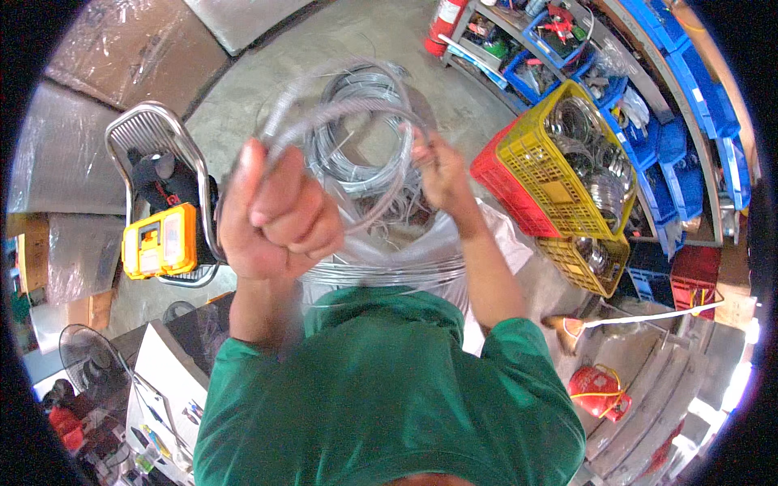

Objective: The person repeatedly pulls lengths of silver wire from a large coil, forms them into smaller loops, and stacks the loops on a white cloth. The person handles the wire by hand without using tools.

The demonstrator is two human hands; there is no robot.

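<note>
The left hand [271,215] is closed in a fist around a loop of grey cable [340,109], which arcs over to the right hand [438,166] at its three o'clock, where it is pinched between closed fingers. A larger coil of grey wire [365,154] is seen behind the loop, between both hands. At nine o'clock of the left hand a metal chair [154,130] is loaded with a yellow tool case [158,241]. At three o'clock of the right hand a yellow crate [559,162] is set on a red crate [506,186].
</note>
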